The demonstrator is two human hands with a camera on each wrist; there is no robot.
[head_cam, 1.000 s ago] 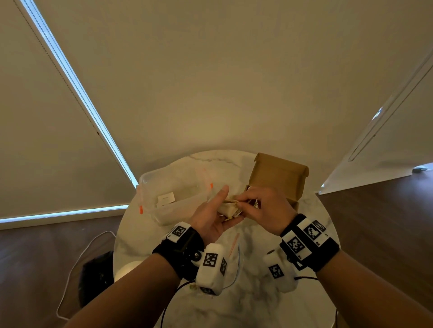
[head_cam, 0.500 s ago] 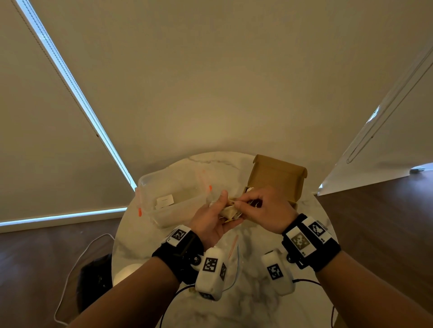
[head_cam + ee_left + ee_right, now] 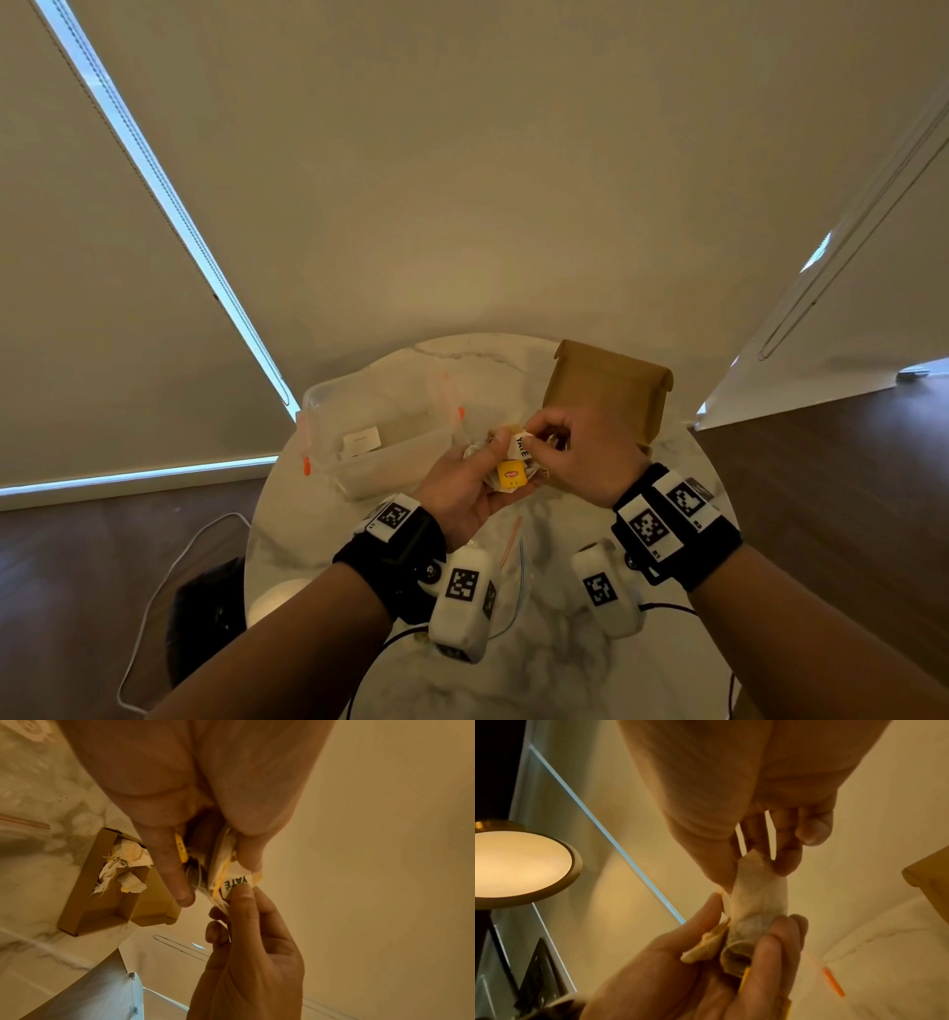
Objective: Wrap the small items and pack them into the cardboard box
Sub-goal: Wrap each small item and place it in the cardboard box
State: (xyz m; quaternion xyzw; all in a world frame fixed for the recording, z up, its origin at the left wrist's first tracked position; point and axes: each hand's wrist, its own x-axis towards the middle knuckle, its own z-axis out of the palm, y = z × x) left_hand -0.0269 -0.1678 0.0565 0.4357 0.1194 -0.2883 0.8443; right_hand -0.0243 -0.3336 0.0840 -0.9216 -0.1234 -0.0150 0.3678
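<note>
Meanwhile both hands, left hand [image 3: 464, 493] and right hand [image 3: 575, 457], pinch the tea bag [image 3: 511, 473]; cardboard box [image 3: 606, 395] at one o'clock, plastic tub [image 3: 369, 442] at ten.

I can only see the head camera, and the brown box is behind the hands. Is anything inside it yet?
Observer: Yes. The left wrist view shows the cardboard box open, with crumpled paper bundles at one end.
Operator: What's the squishy thing in the left hand?
Observer: The right wrist view shows a rolled tea bag with the left hand fingers curled round it. The right hand pinches its paper wrapper.
Operator: Why does everything look so yellow?
Observer: I can't say for sure, but the right wrist view shows a round lit lamp off to the side.
</note>
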